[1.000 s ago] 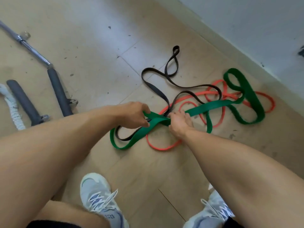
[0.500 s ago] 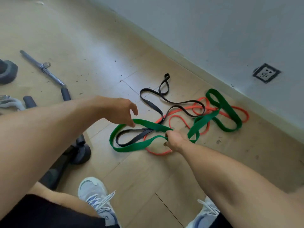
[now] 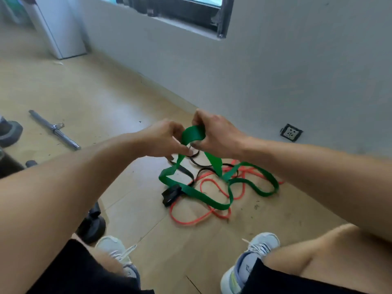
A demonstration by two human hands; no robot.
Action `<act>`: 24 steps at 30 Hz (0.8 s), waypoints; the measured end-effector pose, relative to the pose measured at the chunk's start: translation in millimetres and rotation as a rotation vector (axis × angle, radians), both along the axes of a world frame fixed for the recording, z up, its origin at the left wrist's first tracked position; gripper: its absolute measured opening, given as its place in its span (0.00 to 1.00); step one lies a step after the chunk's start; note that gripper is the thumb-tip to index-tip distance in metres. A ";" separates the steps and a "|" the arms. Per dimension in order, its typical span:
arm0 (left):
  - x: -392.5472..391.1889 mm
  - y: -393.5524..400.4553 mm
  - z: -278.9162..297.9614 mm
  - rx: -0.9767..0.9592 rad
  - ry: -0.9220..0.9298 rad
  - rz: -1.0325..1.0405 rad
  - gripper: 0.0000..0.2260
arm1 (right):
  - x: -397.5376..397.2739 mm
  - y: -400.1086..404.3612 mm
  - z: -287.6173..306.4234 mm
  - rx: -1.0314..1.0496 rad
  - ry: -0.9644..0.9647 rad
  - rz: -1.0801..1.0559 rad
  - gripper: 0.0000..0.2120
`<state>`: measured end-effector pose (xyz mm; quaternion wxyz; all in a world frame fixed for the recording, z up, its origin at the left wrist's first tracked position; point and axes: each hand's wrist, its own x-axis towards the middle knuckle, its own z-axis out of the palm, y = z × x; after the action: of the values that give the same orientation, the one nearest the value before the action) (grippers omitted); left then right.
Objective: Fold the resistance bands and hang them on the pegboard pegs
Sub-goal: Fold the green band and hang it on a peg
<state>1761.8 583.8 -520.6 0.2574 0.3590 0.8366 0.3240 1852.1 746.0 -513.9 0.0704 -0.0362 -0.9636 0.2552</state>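
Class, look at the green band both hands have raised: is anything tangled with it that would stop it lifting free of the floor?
Yes. The green band, held by the left hand and right hand, still trails into the heap. The black band passes under it near the floor, and the orange band lies looped beneath its lower coils. No pegboard is in view.

Soft, even daylight fills the room | light appears to come from the window (image 3: 186,9) high in the wall (image 3: 297,71) | shadows faint on the pale floor (image 3: 84,92) | no hard glare | forearms bulge with wide-angle distortion at the frame's edges | detail slightly smeared, knees and shoes (image 3: 254,259) soft.
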 end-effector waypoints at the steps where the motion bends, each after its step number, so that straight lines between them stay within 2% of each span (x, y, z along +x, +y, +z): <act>1: -1.1 2.6 4.4 0.009 0.077 0.012 0.10 | -0.2 2.2 -0.2 -0.021 0.008 -0.007 0.16; 3: -5.4 4.2 10.2 0.063 0.173 0.043 0.06 | -3.2 11.5 -9.5 -0.139 -0.039 -0.025 0.18; 6: -4.4 0.3 20.1 0.245 0.060 0.071 0.06 | -7.4 28.9 -36.2 -0.367 -0.273 0.029 0.29; 9: -2.9 -2.3 35.1 0.462 -0.134 0.074 0.08 | -5.9 35.2 -56.9 -0.357 -0.351 0.055 0.47; 11: -0.9 0.8 43.8 0.559 -0.221 0.028 0.09 | -8.1 33.2 -63.5 -0.291 -0.314 0.015 0.52; 14: 5.1 7.6 50.8 0.652 -0.348 -0.020 0.09 | -13.7 25.0 -63.6 -0.286 -0.324 0.040 0.47; 17: 3.4 9.7 53.7 0.769 -0.580 0.021 0.08 | -16.4 16.2 -60.8 -0.368 -0.313 0.040 0.26; 19: -3.2 5.1 55.2 0.854 -0.665 0.130 0.05 | -18.3 16.3 -67.2 -0.461 -0.301 0.003 0.14; 21: -11.6 -1.5 59.4 0.978 -0.714 0.274 0.03 | -17.9 22.3 -80.0 -0.491 -0.338 -0.024 0.09; 24: -26.2 -11.1 70.5 1.176 -0.733 0.434 0.11 | -10.2 32.7 -98.4 -0.343 -0.439 -0.039 0.09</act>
<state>1735.6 572.7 -450.1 0.2157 0.1321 0.4363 0.8635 1841.9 778.6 -612.4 -0.1424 -0.1205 -0.8976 0.3993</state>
